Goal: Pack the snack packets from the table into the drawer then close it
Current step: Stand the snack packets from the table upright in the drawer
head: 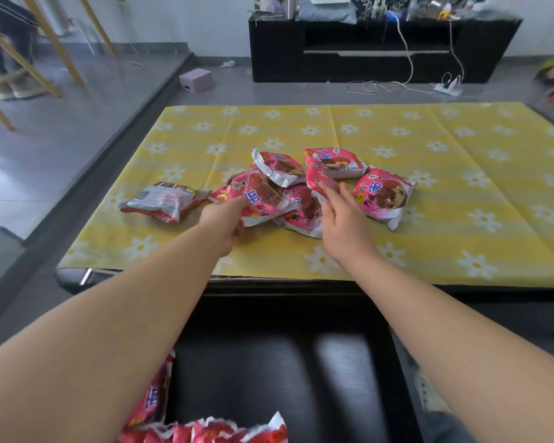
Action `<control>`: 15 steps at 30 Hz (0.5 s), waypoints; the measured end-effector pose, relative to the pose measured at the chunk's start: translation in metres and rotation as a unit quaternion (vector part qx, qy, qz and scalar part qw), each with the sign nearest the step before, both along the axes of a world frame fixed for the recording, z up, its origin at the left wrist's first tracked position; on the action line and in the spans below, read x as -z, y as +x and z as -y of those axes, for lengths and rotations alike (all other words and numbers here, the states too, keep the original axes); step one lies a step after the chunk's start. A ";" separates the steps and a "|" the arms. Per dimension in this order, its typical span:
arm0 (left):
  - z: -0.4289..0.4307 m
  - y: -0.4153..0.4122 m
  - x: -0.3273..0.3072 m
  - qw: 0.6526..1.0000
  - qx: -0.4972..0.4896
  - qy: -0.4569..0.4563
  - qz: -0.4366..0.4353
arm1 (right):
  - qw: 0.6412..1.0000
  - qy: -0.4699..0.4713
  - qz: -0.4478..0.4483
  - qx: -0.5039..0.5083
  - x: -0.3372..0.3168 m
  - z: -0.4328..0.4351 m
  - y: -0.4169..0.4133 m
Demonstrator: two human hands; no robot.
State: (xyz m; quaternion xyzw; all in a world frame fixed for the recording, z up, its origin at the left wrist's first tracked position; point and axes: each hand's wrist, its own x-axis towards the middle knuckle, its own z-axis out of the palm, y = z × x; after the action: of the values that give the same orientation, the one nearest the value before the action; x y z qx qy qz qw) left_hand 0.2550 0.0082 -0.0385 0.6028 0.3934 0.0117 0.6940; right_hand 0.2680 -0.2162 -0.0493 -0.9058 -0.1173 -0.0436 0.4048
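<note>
Both arms out over the bench [461, 193], flowered yellow cloth on top. At the left grip [226, 220], fingers curled round the near edge of the front packet [259, 195], pink and face up on the heap. At the right grip [344, 219], fingers stretched nearly straight and spread, tips against the folded packet [315, 175] just ahead. Between the two grips, a lower packet [303, 212] at the bottom of the heap. Beyond the left grip, a tilted packet [279, 167], silver edge up. Beyond the right grip, a far packet [338, 161]. Just right of the right grip, a face-up packet [384, 198], flat on the cloth. Left of the left grip and apart from the heap, a silver-backed packet [163, 201]. Behind both grips, close to the body, the drawer [301, 378] pulled open, black inside, with stowed packets [205, 431] bunched in its near left corner.
</note>
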 end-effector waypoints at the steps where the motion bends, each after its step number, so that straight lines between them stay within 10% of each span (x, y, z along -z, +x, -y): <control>1: 0.000 -0.005 0.000 1.000 0.006 -0.012 0.000 | 1.000 0.006 -0.003 -0.004 -0.005 -0.001 -0.003; 7: 0.000 -0.045 -0.003 0.998 0.038 0.047 0.006 | 0.997 0.019 0.055 -0.042 -0.032 -0.011 -0.034; 15: -0.005 -0.100 -0.018 0.998 0.031 -0.021 0.042 | 0.968 -0.190 -0.132 -0.093 -0.016 -0.023 -0.054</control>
State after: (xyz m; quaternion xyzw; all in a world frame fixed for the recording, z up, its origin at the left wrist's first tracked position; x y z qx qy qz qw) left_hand 0.1547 0.0129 -0.0207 0.5988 0.3452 0.0067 0.7227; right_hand 0.2137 -0.1933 -0.0329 -0.9491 -0.1524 0.1371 0.2389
